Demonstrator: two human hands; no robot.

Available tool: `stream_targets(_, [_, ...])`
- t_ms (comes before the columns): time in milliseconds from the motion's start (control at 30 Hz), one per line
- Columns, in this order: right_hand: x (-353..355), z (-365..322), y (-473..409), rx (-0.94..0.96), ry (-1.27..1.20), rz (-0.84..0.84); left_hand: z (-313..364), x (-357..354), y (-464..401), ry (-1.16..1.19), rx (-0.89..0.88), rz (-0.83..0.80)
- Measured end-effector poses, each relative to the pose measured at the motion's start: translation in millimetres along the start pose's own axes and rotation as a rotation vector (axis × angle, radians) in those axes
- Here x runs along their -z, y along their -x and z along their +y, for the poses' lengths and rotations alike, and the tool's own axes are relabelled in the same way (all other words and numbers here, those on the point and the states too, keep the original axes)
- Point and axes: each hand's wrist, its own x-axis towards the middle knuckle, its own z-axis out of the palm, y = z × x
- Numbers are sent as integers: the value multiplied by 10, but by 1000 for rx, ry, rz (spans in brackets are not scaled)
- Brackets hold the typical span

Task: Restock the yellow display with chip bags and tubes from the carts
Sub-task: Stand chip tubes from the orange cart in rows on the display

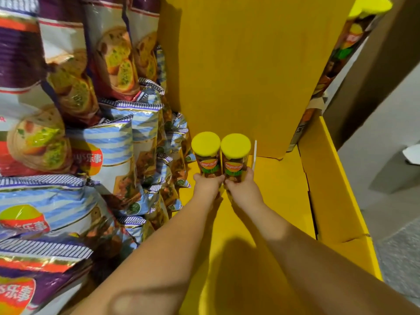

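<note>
Two chip tubes with yellow lids stand upright and side by side on the floor of the yellow display (279,185), close to its back wall. My left hand (208,185) grips the lower part of the left tube (207,155). My right hand (242,186) grips the lower part of the right tube (235,156). The tubes touch each other. Their bottoms are hidden behind my hands. Chip bags (109,142) fill the left side of the display in upright rows.
A tall yellow back panel (245,64) rises behind the tubes. A low yellow cardboard side wall (327,178) bounds the shelf on the right. More tubes (347,42) stand behind that panel at the upper right. Grey floor (386,137) lies beyond.
</note>
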Motion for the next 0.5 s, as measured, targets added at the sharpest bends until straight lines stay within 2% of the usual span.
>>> stream_targets(67, [-37, 14, -88, -7, -29, -15, -10, -40, -53, 90, -2, -1])
stream_targets(500, [-220, -381, -817, -111, -60, -223, 315, -47, -493, 183, -79, 13])
